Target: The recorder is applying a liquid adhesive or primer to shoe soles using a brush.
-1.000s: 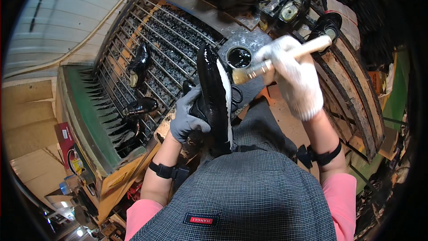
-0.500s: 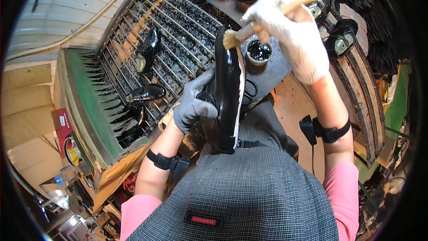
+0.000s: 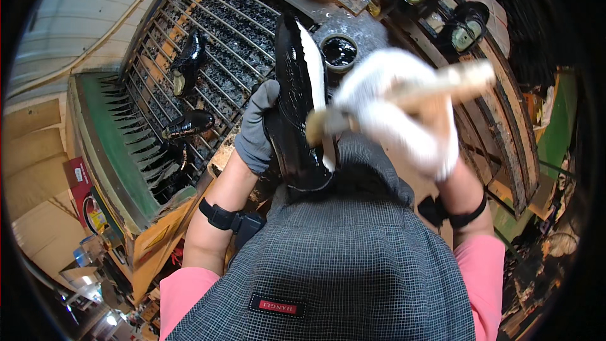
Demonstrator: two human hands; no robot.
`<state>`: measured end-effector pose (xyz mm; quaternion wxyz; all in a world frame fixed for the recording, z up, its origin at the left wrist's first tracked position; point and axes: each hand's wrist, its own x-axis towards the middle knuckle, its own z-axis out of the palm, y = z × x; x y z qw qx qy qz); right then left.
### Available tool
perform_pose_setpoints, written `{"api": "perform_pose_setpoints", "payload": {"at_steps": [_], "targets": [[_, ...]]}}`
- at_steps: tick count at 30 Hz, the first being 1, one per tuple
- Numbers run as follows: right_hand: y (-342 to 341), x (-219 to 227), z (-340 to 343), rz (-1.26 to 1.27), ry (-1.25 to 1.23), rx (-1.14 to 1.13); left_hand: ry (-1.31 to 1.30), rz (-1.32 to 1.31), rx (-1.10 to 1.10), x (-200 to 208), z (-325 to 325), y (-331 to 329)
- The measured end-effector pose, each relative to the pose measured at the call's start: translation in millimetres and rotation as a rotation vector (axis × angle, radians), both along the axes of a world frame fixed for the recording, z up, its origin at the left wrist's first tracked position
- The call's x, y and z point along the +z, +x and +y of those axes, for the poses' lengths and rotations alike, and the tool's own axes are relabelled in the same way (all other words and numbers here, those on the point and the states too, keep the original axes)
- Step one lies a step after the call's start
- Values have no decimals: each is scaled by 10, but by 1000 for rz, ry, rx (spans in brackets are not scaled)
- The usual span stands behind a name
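Observation:
A glossy black shoe (image 3: pixel 293 82) with a white strip along its right edge stands lengthwise before me, its far end beside the rack. My left hand (image 3: pixel 255 132), in a grey glove, grips it from the left side; some fingers are hidden behind it. My right hand (image 3: pixel 404 120), in a white glove and smeared by motion, is closed round the wooden handle of a brush (image 3: pixel 467 81). The brush's bristles meet the shoe's lower right part, by the white strip. Just beyond, a round pot (image 3: pixel 339 52) of black liquid sits on a grey surface.
At the left, a metal-bar rack (image 3: pixel 208 44) over black-spattered material carries a small black shoe-shaped piece (image 3: pixel 188 66) and another black piece (image 3: pixel 189 124). A green-edged bin (image 3: pixel 107 145) stands beside it. More dark shoes (image 3: pixel 464 31) rest on curved wooden rails (image 3: pixel 514 132) at the right.
My right hand has brought the brush from the shoe's far end down toward its near end. The shoe has turned, showing more of the white strip. The whole view has shifted slightly.

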<state>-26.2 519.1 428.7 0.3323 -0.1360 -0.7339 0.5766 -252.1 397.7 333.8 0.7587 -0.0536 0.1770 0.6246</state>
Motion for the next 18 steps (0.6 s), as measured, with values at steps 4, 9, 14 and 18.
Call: {"api": "perform_pose_setpoints", "payload": {"at_steps": [4,9,14,18], "targets": [[42,30,156,-80,-323,26,42,104,2,0,189,205],[412,-153,123,-80,-137,-22,-120,209,-26,62,320,527],[668,-6,219,118,16,35,-45,106,-126,84,392,874],[871,-13,376,232,-29,129,209,988,-174,-18,363,1116]]}}
